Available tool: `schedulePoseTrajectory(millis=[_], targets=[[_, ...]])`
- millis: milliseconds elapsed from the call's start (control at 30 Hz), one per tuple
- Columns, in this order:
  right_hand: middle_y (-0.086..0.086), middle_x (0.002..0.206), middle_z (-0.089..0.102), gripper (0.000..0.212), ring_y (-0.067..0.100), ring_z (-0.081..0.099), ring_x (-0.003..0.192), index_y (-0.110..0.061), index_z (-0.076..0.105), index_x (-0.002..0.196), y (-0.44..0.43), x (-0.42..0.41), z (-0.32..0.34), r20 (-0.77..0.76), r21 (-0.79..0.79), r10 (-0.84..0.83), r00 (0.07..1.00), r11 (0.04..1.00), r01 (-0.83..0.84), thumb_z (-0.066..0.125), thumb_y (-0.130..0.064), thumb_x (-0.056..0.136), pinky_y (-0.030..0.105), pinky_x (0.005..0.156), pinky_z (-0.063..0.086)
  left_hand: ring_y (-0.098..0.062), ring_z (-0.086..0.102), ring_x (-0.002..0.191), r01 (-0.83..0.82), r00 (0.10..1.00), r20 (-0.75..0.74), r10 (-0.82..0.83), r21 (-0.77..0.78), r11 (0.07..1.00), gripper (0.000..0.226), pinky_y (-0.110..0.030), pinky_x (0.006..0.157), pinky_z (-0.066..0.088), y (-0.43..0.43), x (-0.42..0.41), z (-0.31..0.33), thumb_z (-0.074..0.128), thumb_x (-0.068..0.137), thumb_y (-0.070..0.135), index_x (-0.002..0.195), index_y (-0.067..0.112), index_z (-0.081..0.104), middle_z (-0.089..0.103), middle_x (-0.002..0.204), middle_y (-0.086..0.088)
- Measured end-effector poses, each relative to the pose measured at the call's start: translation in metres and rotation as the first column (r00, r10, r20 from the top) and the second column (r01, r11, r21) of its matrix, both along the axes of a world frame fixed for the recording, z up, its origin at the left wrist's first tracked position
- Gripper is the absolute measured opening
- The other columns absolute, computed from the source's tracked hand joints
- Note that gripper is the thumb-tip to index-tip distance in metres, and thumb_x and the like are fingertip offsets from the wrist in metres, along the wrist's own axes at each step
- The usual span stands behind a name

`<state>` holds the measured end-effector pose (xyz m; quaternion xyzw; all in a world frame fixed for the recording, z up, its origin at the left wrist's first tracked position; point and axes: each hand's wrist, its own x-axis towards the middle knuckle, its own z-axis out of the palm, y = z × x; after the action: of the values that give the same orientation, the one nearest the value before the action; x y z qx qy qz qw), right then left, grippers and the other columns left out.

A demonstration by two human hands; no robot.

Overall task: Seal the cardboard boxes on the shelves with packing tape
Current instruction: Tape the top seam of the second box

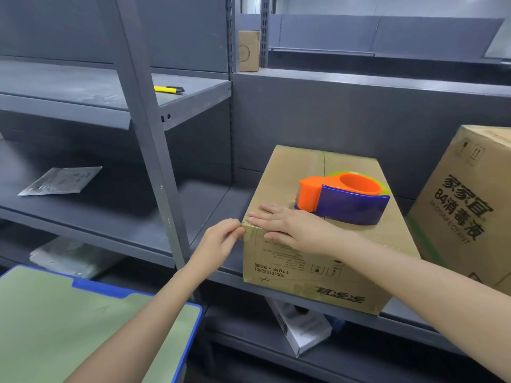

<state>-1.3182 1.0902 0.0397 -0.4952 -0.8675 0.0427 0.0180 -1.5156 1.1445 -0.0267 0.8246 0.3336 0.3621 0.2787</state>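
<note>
– At bottom left, closest to the camera: green panel (69,327) with a blue rim. What is it sitting on?
– Can't tell, the frame cuts it off. Next out, both forearms reach to the cardboard box (309,280), which sits at the front of the grey shelf (132,228), print upside down on its front face.
– Grip state, both sides?
– Left hand (221,240): grip clenched in a pinch on the box's near top-left corner, thumb and fingertips meeting at the edge. Glossy packing tape (252,235) wraps that corner. Can't tell whether the pinch is on tape or bare cardboard.
– Right?
– Right hand (290,229): grip released, fingers straight, palm flat on the box top right beside that corner, thumb down over the front face.
– Dispenser?
– Tape dispenser (345,201), orange and purple, lies on the box top just behind the right hand. Neither hand holds it. More clear tape runs along the top seam beyond it.
– Anything else around?
– 1 larger box (464,205) to the right, tilted, black print. Can't tell if the 2 boxes touch. 1 shelf down: white carton (301,333) under the box, plastic bag (74,258) further left. Left bay, same level: flat silver packet (60,181). 1 shelf up: yellow utility knife (168,89). Farthest back: small carton (249,51), upright beside a post.
</note>
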Motion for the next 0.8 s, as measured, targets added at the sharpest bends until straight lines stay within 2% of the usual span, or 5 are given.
schedulePoseTrajectory(millis=[200, 333, 400, 600, 800], targets=[[-0.014, 0.156, 0.001, 0.052, 0.000, -0.010, 0.139, -0.026, 0.004, 0.150, -0.007, 0.005, 0.000, 0.055, -0.010, -0.010, 0.998, 1.000, 0.011, 0.026, -0.029, 0.103, 0.005, 0.103, -0.016, -0.005, 0.050, 0.077, -0.132, 0.985, -0.088, 0.151, 0.189, 0.973, 0.004, -0.015, 0.070, 0.039, -0.008, -0.008, 0.007, 0.058, 0.089, 0.014, 0.088, 0.017, 0.055, 0.050, 0.083, 0.010], [-0.013, 0.157, 0.002, 0.052, -0.002, -0.009, 0.139, -0.024, 0.006, 0.150, -0.020, 0.018, 0.001, 0.045, -0.020, -0.063, 0.997, 0.998, 0.064, 0.026, -0.032, 0.102, 0.012, 0.108, -0.008, 0.000, 0.042, 0.111, -0.047, 0.998, -0.035, 0.060, 0.283, 0.958, 0.031, -0.009, 0.098, 0.028, -0.020, 0.003, 0.018, 0.055, 0.089, 0.011, 0.120, 0.011, 0.054, 0.051, 0.117, 0.009], [-0.013, 0.157, 0.003, 0.053, -0.002, -0.009, 0.140, -0.025, 0.006, 0.150, -0.027, 0.028, 0.002, 0.049, -0.013, -0.096, 0.994, 0.995, 0.097, 0.026, -0.034, 0.102, 0.012, 0.109, -0.004, -0.003, 0.040, 0.119, 0.010, 0.998, -0.061, 0.010, 0.316, 0.949, 0.036, -0.019, 0.105, 0.027, -0.024, 0.015, 0.020, 0.055, 0.091, 0.014, 0.126, 0.008, 0.054, 0.054, 0.125, 0.002], [-0.011, 0.157, 0.004, 0.051, 0.001, -0.005, 0.142, -0.026, 0.008, 0.149, -0.040, 0.039, -0.001, 0.055, 0.017, -0.119, 0.991, 0.993, 0.118, 0.027, -0.031, 0.102, 0.016, 0.111, -0.003, -0.021, 0.051, 0.122, 0.046, 0.995, -0.097, -0.006, 0.411, 0.910, 0.034, -0.039, 0.108, 0.033, -0.023, 0.031, 0.013, 0.064, 0.084, 0.002, 0.118, 0.008, 0.064, 0.063, 0.121, -0.005], [-0.009, 0.157, 0.007, 0.051, 0.008, 0.000, 0.144, -0.024, 0.010, 0.150, -0.041, 0.035, 0.000, 0.059, 0.053, -0.132, 0.989, 0.990, 0.129, 0.029, -0.027, 0.102, 0.019, 0.111, 0.001, -0.027, 0.059, 0.113, 0.013, 0.980, -0.176, 0.093, 0.522, 0.853, 0.035, -0.045, 0.103, 0.039, -0.028, 0.034, 0.019, 0.069, 0.079, -0.001, 0.113, 0.008, 0.067, 0.066, 0.116, -0.007]])
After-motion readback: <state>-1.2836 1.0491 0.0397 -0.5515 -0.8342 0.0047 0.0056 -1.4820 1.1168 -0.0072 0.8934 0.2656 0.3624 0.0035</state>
